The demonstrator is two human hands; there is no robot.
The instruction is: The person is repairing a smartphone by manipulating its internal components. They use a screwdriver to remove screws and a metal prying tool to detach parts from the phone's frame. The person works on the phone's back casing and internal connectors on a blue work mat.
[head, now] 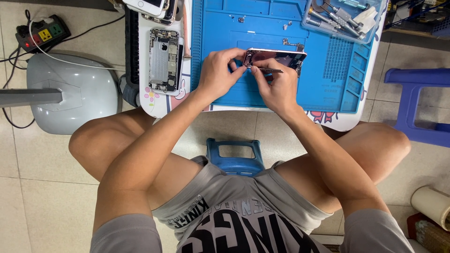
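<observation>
My left hand [219, 72] grips the near-left corner of a phone body [276, 58], tilting it up off the blue work mat [323, 79]. My right hand [278, 86] holds metal tweezers [270, 70], their tip pointing left at the phone's left end, close to my left fingers. A few tiny screws and small parts [287, 27] lie on the mat beyond the phone.
An opened phone chassis [164, 61] lies left of the mat, with more phones [154, 7] behind it. A clear tray of tools [344, 18] sits at the back right. A power strip [42, 33] and grey fan base [75, 91] are on the floor left, a blue stool [415, 103] right.
</observation>
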